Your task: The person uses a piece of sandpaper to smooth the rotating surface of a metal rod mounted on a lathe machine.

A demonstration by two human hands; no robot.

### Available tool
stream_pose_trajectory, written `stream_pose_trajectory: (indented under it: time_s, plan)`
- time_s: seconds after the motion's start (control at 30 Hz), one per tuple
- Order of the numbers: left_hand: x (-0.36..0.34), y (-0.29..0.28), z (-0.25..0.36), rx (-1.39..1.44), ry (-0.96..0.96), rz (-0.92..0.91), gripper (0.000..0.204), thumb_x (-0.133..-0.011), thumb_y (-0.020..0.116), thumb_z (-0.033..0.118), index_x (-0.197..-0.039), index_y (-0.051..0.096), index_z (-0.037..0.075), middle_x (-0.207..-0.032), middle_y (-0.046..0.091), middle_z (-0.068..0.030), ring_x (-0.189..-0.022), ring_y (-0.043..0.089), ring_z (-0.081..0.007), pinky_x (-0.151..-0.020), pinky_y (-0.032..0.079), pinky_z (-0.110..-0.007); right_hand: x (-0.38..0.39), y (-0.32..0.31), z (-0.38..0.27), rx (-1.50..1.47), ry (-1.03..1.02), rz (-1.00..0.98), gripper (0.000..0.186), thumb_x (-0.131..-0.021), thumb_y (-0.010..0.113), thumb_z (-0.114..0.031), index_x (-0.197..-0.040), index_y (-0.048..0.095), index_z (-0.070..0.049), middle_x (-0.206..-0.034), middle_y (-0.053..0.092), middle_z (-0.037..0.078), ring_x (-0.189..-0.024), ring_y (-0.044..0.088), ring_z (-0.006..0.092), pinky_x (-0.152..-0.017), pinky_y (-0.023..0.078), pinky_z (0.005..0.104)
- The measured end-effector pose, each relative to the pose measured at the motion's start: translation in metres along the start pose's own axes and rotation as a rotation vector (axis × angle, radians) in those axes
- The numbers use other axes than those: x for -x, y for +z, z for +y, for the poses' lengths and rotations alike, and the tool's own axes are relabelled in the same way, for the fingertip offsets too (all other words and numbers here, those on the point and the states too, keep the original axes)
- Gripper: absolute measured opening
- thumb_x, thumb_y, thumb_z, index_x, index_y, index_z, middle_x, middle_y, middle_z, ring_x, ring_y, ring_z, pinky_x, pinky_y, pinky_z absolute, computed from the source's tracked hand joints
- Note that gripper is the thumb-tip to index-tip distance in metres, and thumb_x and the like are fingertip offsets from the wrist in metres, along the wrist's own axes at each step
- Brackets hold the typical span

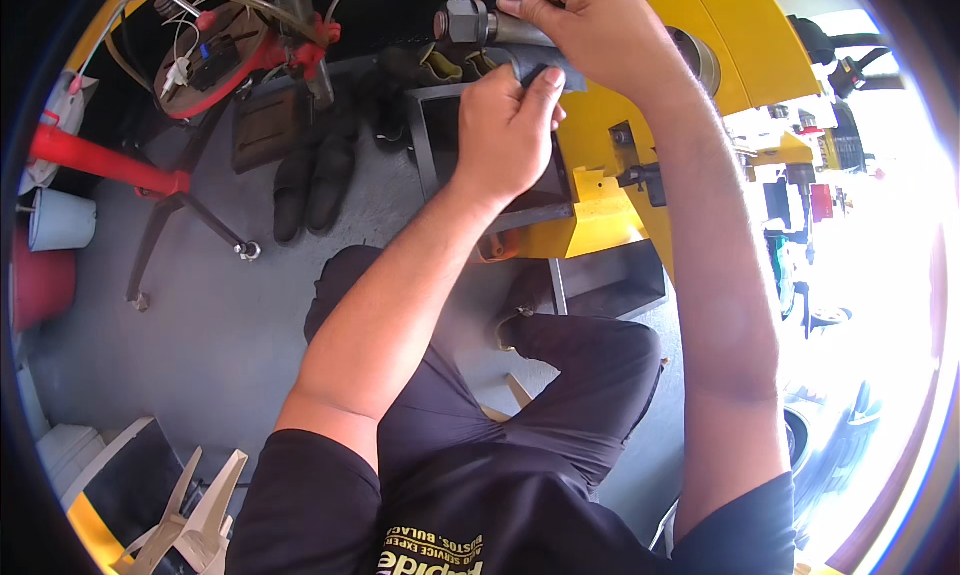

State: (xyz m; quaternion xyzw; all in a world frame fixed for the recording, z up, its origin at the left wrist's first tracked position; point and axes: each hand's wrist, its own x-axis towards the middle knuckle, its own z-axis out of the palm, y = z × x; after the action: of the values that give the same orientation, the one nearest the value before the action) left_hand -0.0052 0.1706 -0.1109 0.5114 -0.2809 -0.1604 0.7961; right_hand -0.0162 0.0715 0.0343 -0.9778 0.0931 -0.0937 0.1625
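A bare metal shaft (522,31) with a large hex nut (465,22) at its left end sticks out from a yellow machine (605,210) at the top of the view. Just below the shaft, my left hand (508,135) is closed, its thumb pressed on a dark grey strip (570,77) that looks like sandpaper or cloth. My right hand (610,40) reaches over the shaft from the right, thumb and fingers pinched together. A small dark bit shows at those fingertips; whether it belongs to the same strip is hidden.
Under the machine are a grey open tray (430,140) and an open grey drawer (620,280). Black slippers (318,180) lie on the floor. A red stand (120,165) with metal legs and a blue bucket (62,220) are at left, a beige plastic chair part (190,515) at lower left.
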Motion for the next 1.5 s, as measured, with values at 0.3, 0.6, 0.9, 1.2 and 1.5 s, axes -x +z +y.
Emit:
stream_pose_trajectory:
  time_s: [0.3,0.6,0.9,1.2,1.5]
  plan:
    - [-0.003,0.007,-0.002,-0.084,0.042,0.045,0.024,-0.104,0.061,0.019,-0.097,0.07,-0.002,-0.077,0.069,-0.0051,-0.062,0.06,-0.0101,-0.059,0.049,-0.028,0.005,0.004,0.004,-0.011,-0.052,0.08,0.018,-0.093,0.069,-0.012,-0.105,0.077,0.0,-0.094,0.076,0.018,-0.084,0.075,0.0303,-0.076,0.058,0.0354]
    - [0.0,0.012,0.003,-0.009,-0.057,0.113,0.024,-0.102,0.06,0.018,-0.092,0.068,-0.003,-0.07,0.067,-0.0058,-0.059,0.06,-0.0122,-0.057,0.048,-0.027,0.015,0.011,0.004,-0.064,-0.02,0.192,0.02,-0.091,0.067,-0.011,-0.104,0.076,0.001,-0.098,0.076,0.02,-0.091,0.074,0.035,-0.081,0.058,0.0399]
    - [0.004,0.019,0.008,0.074,-0.125,0.172,0.024,-0.101,0.06,0.017,-0.089,0.069,-0.002,-0.069,0.064,-0.0059,-0.058,0.06,-0.0116,-0.054,0.048,-0.027,0.013,0.011,0.004,-0.051,-0.038,0.248,0.017,-0.09,0.07,-0.009,-0.103,0.077,0.0,-0.094,0.077,0.018,-0.083,0.076,0.0291,-0.074,0.059,0.0361]
    - [0.005,0.019,0.001,-0.022,-0.107,0.154,0.027,-0.101,0.06,0.019,-0.091,0.069,-0.004,-0.073,0.067,-0.0074,-0.057,0.06,-0.0121,-0.054,0.049,-0.028,0.016,0.015,0.011,-0.115,0.045,0.201,0.017,-0.091,0.07,-0.009,-0.102,0.077,0.002,-0.091,0.077,0.017,-0.084,0.076,0.0269,-0.079,0.058,0.0354]
    - [-0.003,0.029,0.004,-0.061,-0.104,0.098,0.024,-0.101,0.061,0.019,-0.09,0.068,-0.001,-0.067,0.065,-0.0068,-0.057,0.062,-0.0136,-0.056,0.051,-0.03,0.029,0.007,0.005,0.007,0.063,0.255,0.018,-0.089,0.071,-0.013,-0.103,0.078,-0.005,-0.096,0.076,0.016,-0.088,0.075,0.0324,-0.08,0.058,0.0388]
